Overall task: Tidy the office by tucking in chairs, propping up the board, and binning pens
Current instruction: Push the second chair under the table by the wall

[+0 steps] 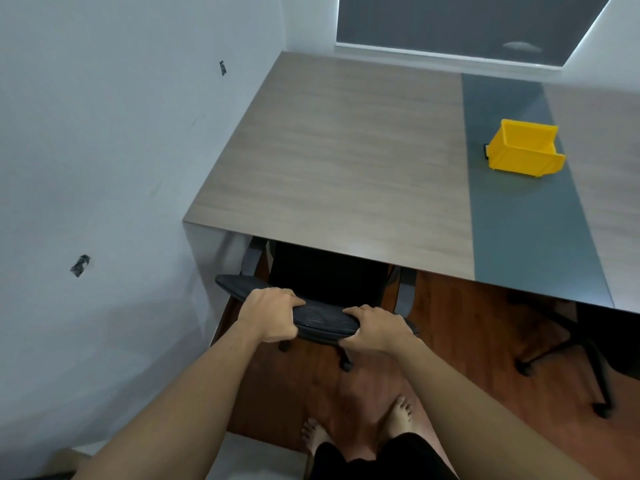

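Note:
A black office chair (pixel 322 317) stands at the near edge of the wooden table (pixel 339 161), its seat mostly under the tabletop. My left hand (pixel 270 315) and my right hand (pixel 375 329) both grip the top edge of its backrest, side by side. A yellow plastic bin (pixel 524 148) sits on the grey strip of the table at the right. No pens or board are in view.
A white wall runs along the left, close to the table's end. The base and castors of a second black chair (pixel 571 344) show under the table at the right. The floor is reddish wood; my bare feet (pixel 356 427) stand behind the chair.

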A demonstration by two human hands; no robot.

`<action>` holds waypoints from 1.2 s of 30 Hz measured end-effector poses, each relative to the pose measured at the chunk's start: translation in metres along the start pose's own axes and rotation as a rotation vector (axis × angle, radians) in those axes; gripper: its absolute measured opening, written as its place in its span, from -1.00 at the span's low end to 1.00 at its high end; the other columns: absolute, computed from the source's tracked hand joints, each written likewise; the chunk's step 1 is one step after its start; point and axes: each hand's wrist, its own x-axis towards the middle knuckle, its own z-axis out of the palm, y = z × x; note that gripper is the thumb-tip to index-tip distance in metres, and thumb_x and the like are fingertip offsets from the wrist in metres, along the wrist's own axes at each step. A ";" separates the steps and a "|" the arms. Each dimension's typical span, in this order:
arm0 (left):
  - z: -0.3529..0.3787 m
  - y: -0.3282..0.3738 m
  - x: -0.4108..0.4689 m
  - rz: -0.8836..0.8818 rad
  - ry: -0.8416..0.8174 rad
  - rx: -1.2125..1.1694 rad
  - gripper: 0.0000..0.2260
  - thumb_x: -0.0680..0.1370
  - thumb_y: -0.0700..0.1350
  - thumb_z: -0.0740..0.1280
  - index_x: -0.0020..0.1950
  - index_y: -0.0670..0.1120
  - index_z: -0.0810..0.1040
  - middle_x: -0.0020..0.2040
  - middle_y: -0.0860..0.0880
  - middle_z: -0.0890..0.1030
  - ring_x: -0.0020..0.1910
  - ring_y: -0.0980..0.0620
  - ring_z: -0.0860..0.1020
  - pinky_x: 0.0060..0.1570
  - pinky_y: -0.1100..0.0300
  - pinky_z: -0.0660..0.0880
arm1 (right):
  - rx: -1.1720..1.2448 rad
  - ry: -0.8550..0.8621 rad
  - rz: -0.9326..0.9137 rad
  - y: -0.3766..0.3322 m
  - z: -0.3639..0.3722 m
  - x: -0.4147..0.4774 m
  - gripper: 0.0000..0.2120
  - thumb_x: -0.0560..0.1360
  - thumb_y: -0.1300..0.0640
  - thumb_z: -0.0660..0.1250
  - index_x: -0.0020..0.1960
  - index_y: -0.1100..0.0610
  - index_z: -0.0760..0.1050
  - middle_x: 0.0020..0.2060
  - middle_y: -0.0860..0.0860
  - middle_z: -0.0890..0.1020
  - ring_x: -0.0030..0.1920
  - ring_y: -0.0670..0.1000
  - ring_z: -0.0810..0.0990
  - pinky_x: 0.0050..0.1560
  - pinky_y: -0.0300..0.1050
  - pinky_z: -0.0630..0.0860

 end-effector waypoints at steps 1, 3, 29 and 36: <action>-0.001 0.000 0.005 0.002 0.003 0.001 -0.34 0.35 0.19 0.31 0.48 0.23 0.60 0.37 0.19 0.66 0.28 0.01 0.65 0.18 0.02 0.59 | -0.001 0.011 0.004 0.002 -0.003 0.003 -0.13 0.35 -0.52 0.23 0.61 -0.24 0.29 0.42 -0.11 0.52 0.36 0.05 0.53 0.23 0.11 0.49; -0.003 -0.001 0.015 0.000 0.014 -0.004 -0.34 0.35 0.19 0.32 0.49 0.23 0.60 0.37 0.20 0.66 0.28 0.01 0.65 0.18 0.02 0.59 | -0.006 0.038 0.012 0.005 -0.008 0.008 -0.13 0.34 -0.53 0.23 0.59 -0.25 0.31 0.40 -0.12 0.53 0.35 0.04 0.54 0.21 0.12 0.49; -0.038 0.002 0.140 -0.005 0.046 -0.024 -0.40 0.38 0.17 0.36 0.44 0.19 0.64 0.33 0.21 0.60 0.29 0.06 0.61 0.08 0.07 0.53 | -0.069 0.161 -0.017 0.059 -0.093 0.087 -0.20 0.34 -0.52 0.24 0.50 -0.22 0.47 0.25 -0.09 0.59 0.25 0.05 0.56 0.17 0.11 0.57; -0.037 0.002 0.138 -0.012 0.057 -0.003 -0.42 0.39 0.19 0.35 0.42 0.21 0.65 0.30 0.22 0.62 0.27 0.07 0.63 0.03 0.09 0.52 | -0.084 0.159 -0.042 0.061 -0.093 0.089 -0.25 0.39 -0.51 0.27 0.49 -0.20 0.48 0.25 -0.06 0.58 0.27 0.06 0.55 0.15 0.10 0.53</action>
